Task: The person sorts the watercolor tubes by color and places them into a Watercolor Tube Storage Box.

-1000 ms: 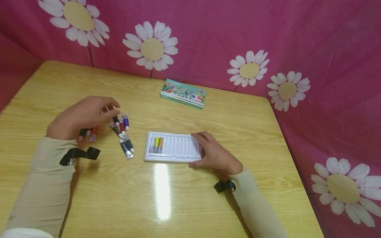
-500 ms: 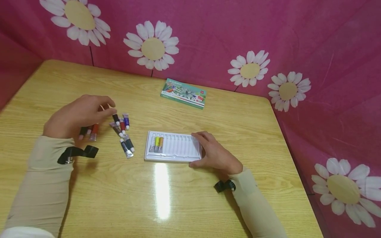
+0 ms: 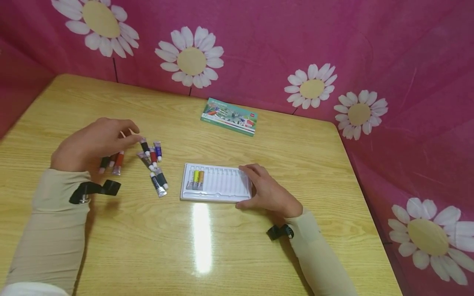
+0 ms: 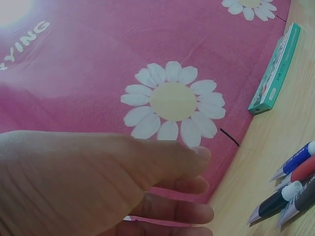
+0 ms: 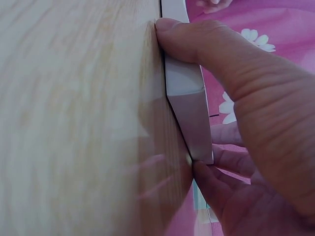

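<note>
My right hand (image 3: 272, 191) grips the right end of a white plastic tray (image 3: 218, 197), thumb on the near edge and fingers on the far edge. Silver, yellow and ochre paint tubes (image 3: 196, 181) lie side by side in its left slots. My left hand (image 3: 98, 142) hovers over the left part of the table, fingers loosely bent, with nothing seen between them. Just right of its fingertips lie several loose paint tubes, among them a black tube (image 3: 145, 146), a red tube (image 3: 153, 156) and a blue tube (image 3: 158, 151). An orange-red tube (image 3: 117, 163) and darker tubes lie partly hidden below the hand.
A flat green printed box (image 3: 229, 116) lies near the table's back edge. Two dark tubes (image 3: 159, 183) lie between the left pile and the tray. A pink curtain with white flowers (image 3: 252, 49) hangs behind the wooden table (image 3: 155, 246).
My left hand has shifted slightly left, away from the black tube, which now shows more fully. The right hand and tray have stayed in place.
</note>
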Demonstrator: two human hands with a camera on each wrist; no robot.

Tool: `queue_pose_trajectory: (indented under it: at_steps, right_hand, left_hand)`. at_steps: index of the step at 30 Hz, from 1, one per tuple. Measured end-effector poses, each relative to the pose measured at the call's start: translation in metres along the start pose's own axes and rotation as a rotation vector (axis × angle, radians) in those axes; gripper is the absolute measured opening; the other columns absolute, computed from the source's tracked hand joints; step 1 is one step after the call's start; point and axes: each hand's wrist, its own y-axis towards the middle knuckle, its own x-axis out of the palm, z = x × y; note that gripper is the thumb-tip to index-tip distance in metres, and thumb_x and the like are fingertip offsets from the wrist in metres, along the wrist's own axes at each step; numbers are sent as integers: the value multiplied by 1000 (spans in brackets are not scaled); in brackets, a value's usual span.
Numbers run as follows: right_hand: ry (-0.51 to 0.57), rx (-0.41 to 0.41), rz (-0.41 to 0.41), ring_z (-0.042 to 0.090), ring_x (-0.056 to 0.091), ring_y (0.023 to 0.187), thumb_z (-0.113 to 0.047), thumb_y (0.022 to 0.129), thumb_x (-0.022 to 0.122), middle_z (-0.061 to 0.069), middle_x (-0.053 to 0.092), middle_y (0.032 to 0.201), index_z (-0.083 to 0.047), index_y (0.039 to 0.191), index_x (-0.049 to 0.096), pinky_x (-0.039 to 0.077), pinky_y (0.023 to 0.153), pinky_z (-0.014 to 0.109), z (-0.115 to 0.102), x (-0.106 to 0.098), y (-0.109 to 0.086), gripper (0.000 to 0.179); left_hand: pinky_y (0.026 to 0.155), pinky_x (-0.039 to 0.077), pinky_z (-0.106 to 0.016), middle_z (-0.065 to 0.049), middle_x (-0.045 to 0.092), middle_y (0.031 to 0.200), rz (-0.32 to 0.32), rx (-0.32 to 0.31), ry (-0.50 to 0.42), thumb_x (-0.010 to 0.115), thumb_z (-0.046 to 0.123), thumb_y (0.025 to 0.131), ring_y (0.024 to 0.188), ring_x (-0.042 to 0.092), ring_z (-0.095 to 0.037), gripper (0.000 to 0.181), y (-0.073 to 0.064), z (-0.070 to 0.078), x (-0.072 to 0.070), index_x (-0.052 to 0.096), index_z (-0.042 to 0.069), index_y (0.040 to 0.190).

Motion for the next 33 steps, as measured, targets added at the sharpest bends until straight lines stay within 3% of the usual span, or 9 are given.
queue_pose_trajectory:
  at_steps: [3, 5, 16, 19, 25, 33]
  right_hand:
    - [2, 1, 0, 24, 43, 140, -53, 73, 91, 2, 36, 161, -21, 161, 35, 45, 118, 46, 0, 0, 0, 109]
    - [3, 1, 0, 25, 43, 140, -52, 73, 91, 2, 35, 161, -21, 161, 35, 44, 119, 46, 0, -1, -1, 109]
    - [-1, -4, 5, 24, 43, 139, -53, 73, 91, 2, 36, 160, -21, 161, 35, 45, 118, 45, 0, 0, -1, 109]
    - [-3, -2, 5, 25, 43, 139, -52, 73, 91, 2, 36, 160, -21, 161, 35, 46, 118, 46, 0, 0, 0, 109]
    - [-1, 1, 4, 25, 44, 139, -53, 72, 91, 2, 36, 161, -22, 161, 35, 46, 117, 46, 1, 0, -1, 109]
    - [0, 3, 2, 24, 43, 140, -54, 72, 91, 1, 35, 161, -23, 161, 35, 45, 118, 46, 0, 0, -1, 109]
  left_hand:
    - [84, 60, -54, -24, 59, 137, 24, 29, 47, 57, 54, 102, 112, 59, -38, 59, 0, -2, -1, 54, 10, 141]
    - [85, 60, -56, -25, 59, 136, 21, 29, 45, 57, 53, 102, 112, 58, -39, 58, 0, -4, -1, 54, 9, 140]
    - [74, 61, -47, -30, 54, 132, -73, -50, -28, 62, 24, 103, 107, 56, -40, 49, -4, -14, -1, 48, -2, 142]
    - [73, 59, -42, -28, 60, 121, -96, -58, -50, 60, 19, 103, 97, 59, -35, 44, -3, -19, -2, 50, -6, 138]
    - [61, 51, -38, -12, 69, 85, -151, -92, -82, 62, 10, 99, 71, 59, -24, 22, 4, -23, 0, 61, -7, 113]
    - [57, 49, -35, -12, 67, 83, -161, -170, -142, 72, 9, 92, 68, 58, -23, 32, 9, -23, 5, 58, -7, 116]
